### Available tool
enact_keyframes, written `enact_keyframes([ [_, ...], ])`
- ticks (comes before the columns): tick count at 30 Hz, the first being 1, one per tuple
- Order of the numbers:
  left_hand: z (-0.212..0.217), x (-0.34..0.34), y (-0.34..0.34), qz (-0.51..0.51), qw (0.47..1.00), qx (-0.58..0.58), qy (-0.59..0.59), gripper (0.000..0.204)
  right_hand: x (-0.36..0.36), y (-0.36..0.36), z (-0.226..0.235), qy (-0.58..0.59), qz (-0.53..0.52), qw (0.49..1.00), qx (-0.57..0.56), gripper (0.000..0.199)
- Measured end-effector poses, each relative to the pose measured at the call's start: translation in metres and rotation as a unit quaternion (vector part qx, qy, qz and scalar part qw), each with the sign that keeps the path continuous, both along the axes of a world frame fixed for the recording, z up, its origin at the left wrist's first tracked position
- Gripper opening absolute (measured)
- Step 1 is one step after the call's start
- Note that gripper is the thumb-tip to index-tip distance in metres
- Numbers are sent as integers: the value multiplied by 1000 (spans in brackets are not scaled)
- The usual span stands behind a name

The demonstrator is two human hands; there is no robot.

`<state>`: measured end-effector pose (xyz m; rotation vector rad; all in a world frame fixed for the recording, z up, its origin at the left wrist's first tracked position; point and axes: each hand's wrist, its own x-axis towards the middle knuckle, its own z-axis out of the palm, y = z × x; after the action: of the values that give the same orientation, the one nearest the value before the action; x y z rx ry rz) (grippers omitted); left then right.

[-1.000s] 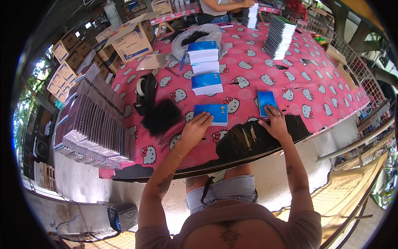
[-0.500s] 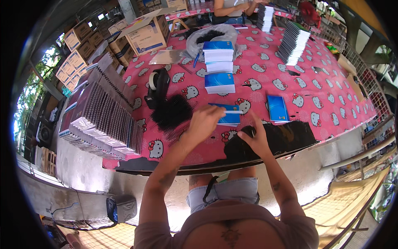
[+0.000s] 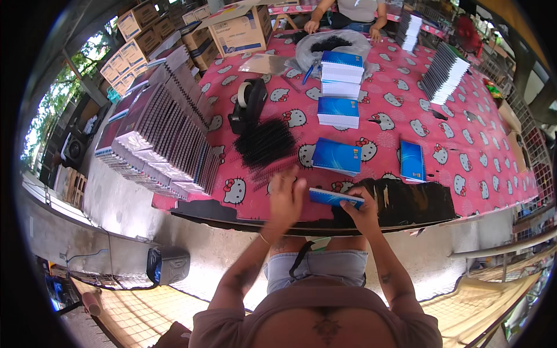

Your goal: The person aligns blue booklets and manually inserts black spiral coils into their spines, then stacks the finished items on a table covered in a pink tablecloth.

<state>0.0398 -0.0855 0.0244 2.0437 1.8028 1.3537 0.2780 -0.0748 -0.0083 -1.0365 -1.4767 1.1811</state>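
My right hand (image 3: 363,212) grips a thin blue-covered notebook (image 3: 326,198) by its right end, thumb on top, just above the table's near edge. My left hand (image 3: 285,201) is a little blurred, its fingers stretched out beside the notebook's left end; nothing shows in it. Just beyond that hand lies a heap of black spiral binding coils (image 3: 264,143), with loose coils spread at its near side. A low pile of blue notebooks (image 3: 336,155) sits beyond the held one. To its right, a single blue notebook (image 3: 412,160) has a dark coil along its left edge.
Stacked spiral-bound books (image 3: 159,136) stand at left. A tape dispenser (image 3: 248,104), more blue notebook stacks (image 3: 338,111), a blue pen (image 3: 307,75) and a plastic bag of coils (image 3: 331,45) lie farther back. Another person's hand (image 3: 312,26) rests at the far side. A tall stack (image 3: 444,74) stands back right.
The notebook, a white edge at my left hand before, is now in my right hand, nearer the table edge. My left hand has let go and moved nearer me. The view has shifted.
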Motion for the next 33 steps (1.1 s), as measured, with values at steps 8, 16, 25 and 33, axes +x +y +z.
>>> enact_keyframes([
  [8,-9,-56,40,5,984,111,136,29,-9,12,11,-7,64,997,48,24],
  [16,24,-25,-13,-112,991,7,-65,19,-9,13,2,31,59,998,11,24],
  [25,19,-33,2,-147,988,-1,-55,21,-7,12,5,16,74,997,7,24],
  [33,42,-42,15,-272,955,-64,102,41,-6,6,13,11,108,994,-11,24],
])
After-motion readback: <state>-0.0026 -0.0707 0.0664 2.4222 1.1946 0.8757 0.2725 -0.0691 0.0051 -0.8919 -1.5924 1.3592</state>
